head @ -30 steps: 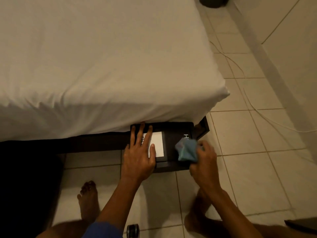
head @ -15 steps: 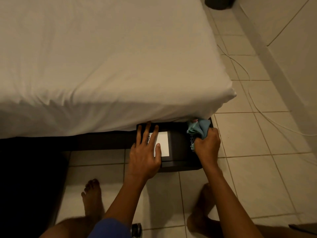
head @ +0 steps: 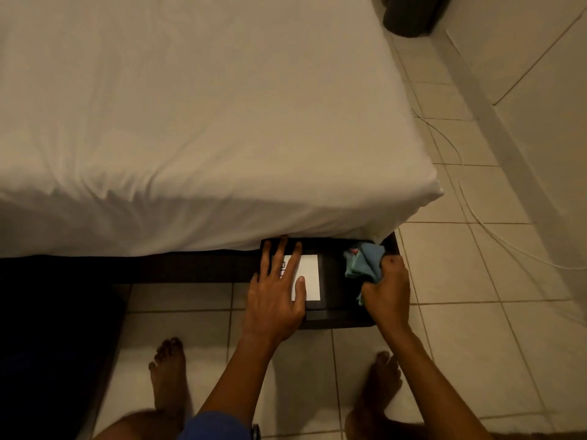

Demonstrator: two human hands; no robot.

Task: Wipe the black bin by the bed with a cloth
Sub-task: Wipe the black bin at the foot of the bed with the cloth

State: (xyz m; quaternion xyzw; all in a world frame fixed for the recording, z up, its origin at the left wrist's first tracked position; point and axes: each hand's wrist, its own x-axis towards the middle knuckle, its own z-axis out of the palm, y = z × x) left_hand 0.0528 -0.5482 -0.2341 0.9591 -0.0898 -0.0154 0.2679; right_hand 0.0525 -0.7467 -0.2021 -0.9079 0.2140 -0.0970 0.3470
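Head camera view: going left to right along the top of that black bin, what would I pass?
Left hand pressed flat → white rectangular label → bare black bin top → crumpled blue cloth → right hand gripping it.

Matt black bin (head: 333, 281), soft blue cloth (head: 365, 260)

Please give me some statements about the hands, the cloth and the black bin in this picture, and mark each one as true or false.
1. The right hand holds the blue cloth. True.
2. The left hand lies flat on top of the black bin. True.
3. The cloth lies on the bed. False: it is bunched in the right hand, against the right part of the bin.
4. The bin stands far from the bed. False: its far edge is tucked under the overhanging white sheet.
5. The left hand's fingers partly cover a white label on the bin. True.
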